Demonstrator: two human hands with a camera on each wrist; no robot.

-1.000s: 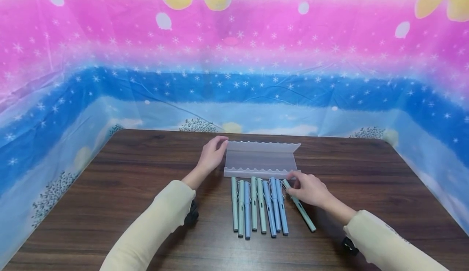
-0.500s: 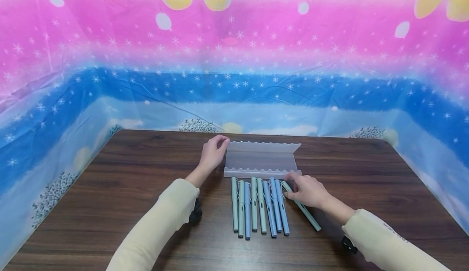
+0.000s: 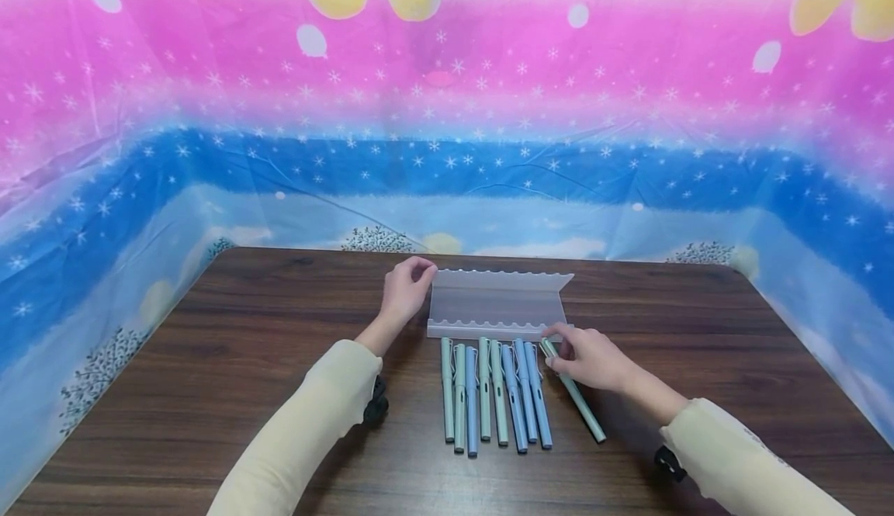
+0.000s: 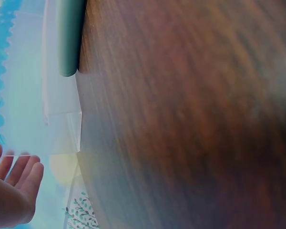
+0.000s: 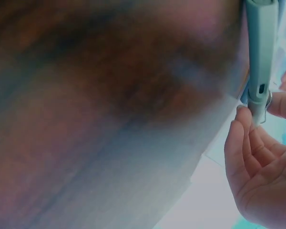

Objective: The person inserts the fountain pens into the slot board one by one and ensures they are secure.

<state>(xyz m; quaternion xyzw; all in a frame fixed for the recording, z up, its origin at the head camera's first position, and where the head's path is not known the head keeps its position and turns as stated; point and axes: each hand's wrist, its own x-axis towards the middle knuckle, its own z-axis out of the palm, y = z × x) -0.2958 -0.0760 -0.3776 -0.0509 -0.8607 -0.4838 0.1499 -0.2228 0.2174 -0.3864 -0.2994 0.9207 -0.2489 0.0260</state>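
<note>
A translucent white plastic pen tray (image 3: 496,306) with scalloped edges stands on the table, its back panel raised. My left hand (image 3: 407,291) pinches the far left corner of that panel; in the left wrist view its fingertips (image 4: 34,167) lie at the panel's end. Near the tray's front right corner, my right hand (image 3: 590,357) pinches a green pen (image 3: 583,407) close to its clip end. The right wrist view has this green pen (image 5: 260,52) between thumb and fingers. Green pens (image 3: 447,392) and blue pens (image 3: 472,407) lie side by side in front of the tray, clips toward it.
The dark wooden table (image 3: 279,306) extends around the tray and pens. Behind it and along both sides hangs a pink and blue patterned cloth (image 3: 503,159). Black wrist straps (image 3: 377,399) show below both sleeves.
The green pen's near end swung right, then back left, in my right hand, which shifted slightly. My left hand stays at the tray's corner. The tray and the row of pens have not moved.
</note>
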